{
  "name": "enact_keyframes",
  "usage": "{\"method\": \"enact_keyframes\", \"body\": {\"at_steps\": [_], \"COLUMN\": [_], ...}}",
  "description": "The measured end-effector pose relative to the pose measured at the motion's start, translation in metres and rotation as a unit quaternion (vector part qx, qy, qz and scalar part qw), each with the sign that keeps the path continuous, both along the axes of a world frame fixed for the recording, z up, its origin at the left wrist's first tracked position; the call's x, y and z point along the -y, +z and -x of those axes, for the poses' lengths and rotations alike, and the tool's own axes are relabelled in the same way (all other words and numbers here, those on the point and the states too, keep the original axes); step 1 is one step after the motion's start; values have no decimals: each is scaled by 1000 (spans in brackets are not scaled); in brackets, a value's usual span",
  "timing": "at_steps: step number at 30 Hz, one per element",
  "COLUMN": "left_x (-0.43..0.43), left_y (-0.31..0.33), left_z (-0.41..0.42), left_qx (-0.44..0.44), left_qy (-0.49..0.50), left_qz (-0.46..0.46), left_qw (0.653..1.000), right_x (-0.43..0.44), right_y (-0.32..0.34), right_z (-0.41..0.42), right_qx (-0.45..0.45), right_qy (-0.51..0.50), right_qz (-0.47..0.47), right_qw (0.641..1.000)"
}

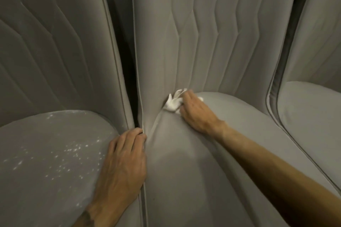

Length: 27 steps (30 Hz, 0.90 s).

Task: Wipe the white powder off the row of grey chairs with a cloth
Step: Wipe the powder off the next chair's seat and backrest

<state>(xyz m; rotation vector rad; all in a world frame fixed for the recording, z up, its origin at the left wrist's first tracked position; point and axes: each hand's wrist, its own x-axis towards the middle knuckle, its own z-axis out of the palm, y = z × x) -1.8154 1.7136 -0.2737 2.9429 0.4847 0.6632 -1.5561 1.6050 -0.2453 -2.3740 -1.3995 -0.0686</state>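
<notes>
A row of grey padded fabric chairs (pixel 193 162) carries everything. White powder specks (pixel 77 150) scatter over the seat just left of the left hand (pixel 123 162), which rests on that seat's edge. A crumpled white cloth (pixel 173 102) lies on the middle seat under the right hand (pixel 195 114). Faint streaks on the backrest above may be powder.

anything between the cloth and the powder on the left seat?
Yes: the left hand rests on the inner edge of the left seat, partly between the cloth in the right hand and the powder.
</notes>
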Motion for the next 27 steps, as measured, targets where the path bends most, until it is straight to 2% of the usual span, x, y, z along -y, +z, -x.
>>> {"method": "enact_keyframes", "body": {"at_steps": [2,4,7,9,11,13,16,19,22,24,27], "left_x": [1,2,2,2,2,2,5,2,2,2,2], "left_y": [1,2,3,2,3,3,4,1,0,1,2], "left_z": [-1,-2,-3,-3,-2,-2,-4,-4,-1,0,0], "left_qx": [2,5,2,1,2,6,11,13,9,6,13], "left_qy": [2,5,5,7,9,9,10,13,11,9,10], "left_qz": [1,4,5,4,6,6,10,9,25,19,22], "left_qw": [1000,1000,1000,1000,1000,1000,1000,1000,1000,1000,1000], "right_x": [14,4,-28,-24,-7,1,-12,-16,7,9,-5], "right_y": [2,-1,-12,-10,0,3,1,-4,1,8,9], "right_z": [-23,-18,24,41,38,25,20,59,81,69,51], "right_qx": [5,-4,-22,-5,-37,-33,-67,-63,-57,-36,-77], "right_qy": [-96,-126,-39,34,96,84,-22,57,150,156,83], "right_qz": [-14,-33,-71,-72,-56,-54,-70,-94,-69,-73,-89], "right_qw": [995,991,996,997,993,995,995,992,985,984,990]}}
